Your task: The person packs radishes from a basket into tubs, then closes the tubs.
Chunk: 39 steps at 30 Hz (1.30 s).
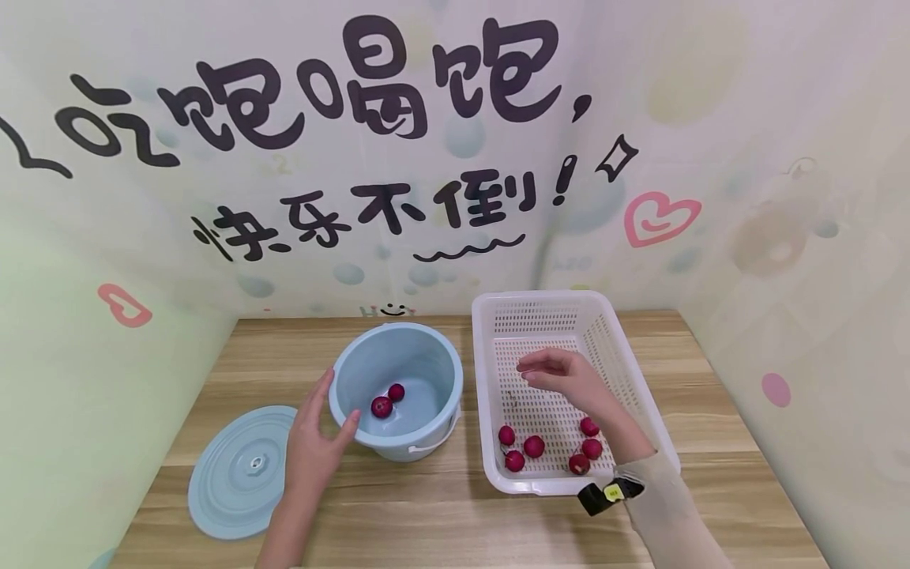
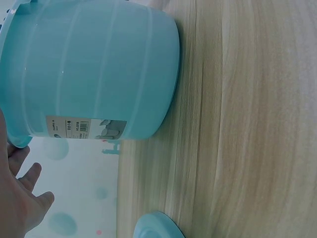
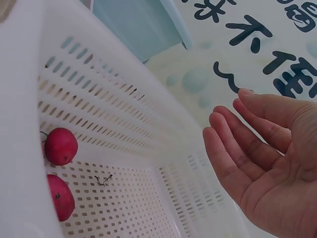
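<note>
Over the white basket [image 1: 533, 411], right hand [image 1: 569, 381], fingers relaxed, slightly apart. Six red fruits [image 1: 534, 447] lie below them, toward basket's near end. Left hand [image 1: 313, 446], thumb and fingers spread, touches blue bucket [image 1: 435, 371].

Booth-like nook, exact kind unclear: wood-grain table [image 1: 426, 518], printed walls [image 1: 803, 134], large Chinese lettering [image 1: 522, 71].

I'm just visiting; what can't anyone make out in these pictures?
Left wrist view: the wall of the blue bucket hides its contents.
Left wrist view: fine print on the label is too small to read.
Head view: the left arm covers part of the right edge of the blue lid.
Right wrist view: the white basket hides part of the lower red fruit.
</note>
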Tool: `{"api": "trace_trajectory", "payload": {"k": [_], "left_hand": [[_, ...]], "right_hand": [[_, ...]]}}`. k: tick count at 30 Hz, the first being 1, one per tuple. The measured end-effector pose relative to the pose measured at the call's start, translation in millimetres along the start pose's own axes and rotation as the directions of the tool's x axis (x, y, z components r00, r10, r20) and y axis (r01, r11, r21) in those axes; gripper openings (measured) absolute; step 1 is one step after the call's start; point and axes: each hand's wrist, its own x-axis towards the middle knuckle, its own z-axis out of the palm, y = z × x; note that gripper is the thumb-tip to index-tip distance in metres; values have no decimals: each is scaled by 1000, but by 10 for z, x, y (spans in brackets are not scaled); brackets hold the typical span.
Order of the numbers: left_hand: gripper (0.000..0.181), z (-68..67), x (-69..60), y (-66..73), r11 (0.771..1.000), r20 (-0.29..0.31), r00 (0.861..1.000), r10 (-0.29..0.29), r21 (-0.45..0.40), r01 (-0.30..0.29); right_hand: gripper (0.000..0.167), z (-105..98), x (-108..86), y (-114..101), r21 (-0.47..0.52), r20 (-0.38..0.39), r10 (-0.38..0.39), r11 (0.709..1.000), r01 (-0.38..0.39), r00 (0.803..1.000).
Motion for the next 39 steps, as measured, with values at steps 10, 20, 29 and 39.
{"api": "trace_trajectory", "payload": {"k": [10,20,29,39], "left_hand": [[74,3,4,-4,1000,-6,1000,6,4,-6],[74,4,2,-10,1000,-4,1000,6,3,-6],[74,7,-2,-8,1000,-1,1000,-1,0,1],[75,11,4,-10,1000,-3,1000,1,-2,-1]], "right_hand": [[32,-62,-98,97,9,-11,13,1000,-13,1000],[32,-121,-175,210,-3,-26,39,999,-39,999],[34,-170,-241,292,26,-38,63,998,-62,997],[34,-240,-302,395,-24,-63,93,995,-95,994]]}}
